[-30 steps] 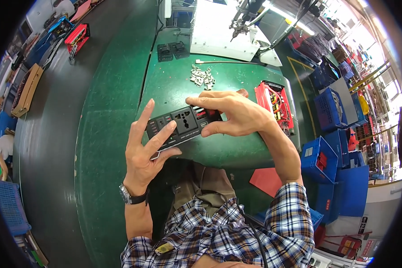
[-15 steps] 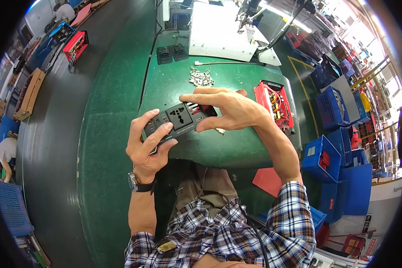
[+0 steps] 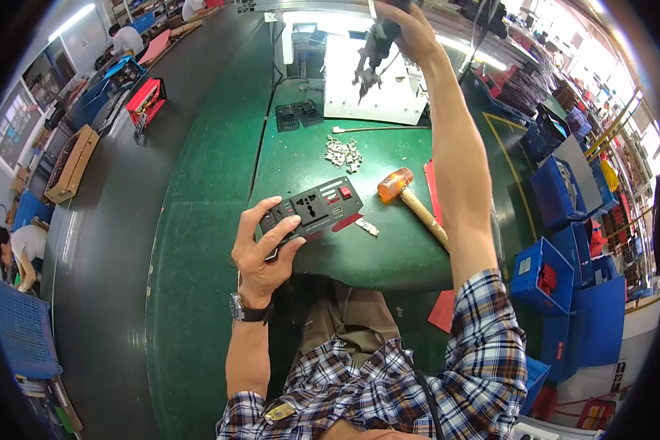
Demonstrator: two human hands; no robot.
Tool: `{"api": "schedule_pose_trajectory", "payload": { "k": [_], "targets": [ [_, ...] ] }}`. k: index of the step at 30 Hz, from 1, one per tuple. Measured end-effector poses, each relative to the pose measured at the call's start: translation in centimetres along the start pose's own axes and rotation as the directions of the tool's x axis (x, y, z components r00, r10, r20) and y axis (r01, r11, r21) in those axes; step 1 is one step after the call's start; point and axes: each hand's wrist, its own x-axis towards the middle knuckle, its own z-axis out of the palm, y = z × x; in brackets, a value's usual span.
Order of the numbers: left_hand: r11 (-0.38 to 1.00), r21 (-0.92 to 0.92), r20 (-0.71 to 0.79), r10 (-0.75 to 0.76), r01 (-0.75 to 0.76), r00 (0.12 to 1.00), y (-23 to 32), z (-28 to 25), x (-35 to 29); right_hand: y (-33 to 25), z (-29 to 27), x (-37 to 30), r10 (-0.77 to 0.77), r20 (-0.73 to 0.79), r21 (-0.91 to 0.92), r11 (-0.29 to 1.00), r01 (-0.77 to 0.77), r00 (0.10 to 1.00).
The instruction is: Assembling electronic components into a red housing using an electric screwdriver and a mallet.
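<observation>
Near the front of the green bench, my left hand (image 3: 264,249) is closed around one end of a black socket panel (image 3: 309,210). The panel carries a universal outlet, a red rocker switch and a USB port; a bit of red shows under its right end. My right hand (image 3: 412,33) reaches to the top of the view, closed around a dark power screwdriver (image 3: 378,55) whose thin tip points down. Motion blurs the tool somewhat. A mallet (image 3: 396,185) with an amber head and wooden handle lies right of the panel. My right forearm hides what lies beneath it.
A pile of small metal clips (image 3: 343,152) sits beyond the panel, with black vented plates (image 3: 299,115) farther back left. A white board (image 3: 374,88) stands at the back. A cutter-like strip (image 3: 367,227) lies by the panel. Blue bins (image 3: 543,275) line the right.
My right hand has left the panel's right end, gone up and far, and taken hold of the power screwdriver. The mallet and the panel's red switch have come into sight. My left hand keeps its hold.
</observation>
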Motion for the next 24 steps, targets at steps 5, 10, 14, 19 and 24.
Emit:
{"api": "schedule_pose_trajectory", "payload": {
  "k": [5,10,14,19,24],
  "targets": [
    [0.999,0.044,-0.013,0.01,-0.009,1.0,-0.1,-0.9,0.1,-9.4,10.5,-8.7,-0.004,-0.002,0.642,0.767,0.005,1.0],
    [1.0,-0.004,-0.031,0.018,-0.018,0.999,0.0,-0.6,0.7,-17.3,10.5,-13.8,-0.028,-0.442,0.174,0.978,0.117,0.896],
    [1.0,0.006,-0.036,0.005,-0.005,0.999,-0.4,-0.3,0.4,-21.1,11.9,-16.3,-0.38,-0.55,0.128,0.841,0.525,0.743],
    [1.0,-0.002,-0.051,0.021,-0.021,0.998,-0.6,0.0,0.4,-21.8,15.5,-18.2,-0.524,-0.356,-0.028,0.834,0.552,0.774],
    [1.0,0.014,-0.051,0.025,-0.024,0.998,-0.6,-0.1,0.3,-19.9,17.5,-18.2,-0.434,-0.529,-0.045,0.873,0.486,0.73]
  ]
}}
